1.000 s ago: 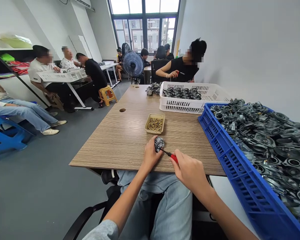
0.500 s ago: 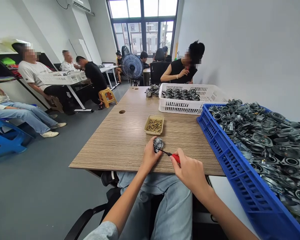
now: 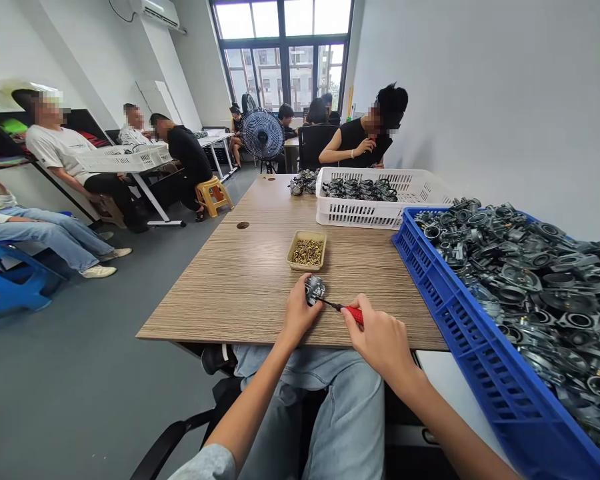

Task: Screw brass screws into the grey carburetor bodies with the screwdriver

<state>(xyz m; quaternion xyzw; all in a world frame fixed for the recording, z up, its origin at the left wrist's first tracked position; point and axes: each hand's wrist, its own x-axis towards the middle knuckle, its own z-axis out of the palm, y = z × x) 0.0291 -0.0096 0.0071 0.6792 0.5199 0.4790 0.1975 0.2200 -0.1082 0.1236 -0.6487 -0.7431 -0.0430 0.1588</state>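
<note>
Near the table's front edge, my left hand is closed around a small grey metal part. My right hand grips the red handle of a screwdriver. Its dark shaft points left, and the tip meets the lower side of the metal part; the exact contact point is too small to make out. Just beyond my left hand, a beige tray holds many small brass-coloured screws.
On the right stands a blue crate heaped with metal parts. Behind the tray is a white basket with similar parts, more parts beside it on the wooden table. A person sits across the table.
The fingers of my right hand have shifted slightly on the screwdriver handle, showing more red. Both hands keep their holds, and the whole view has moved a little.
</note>
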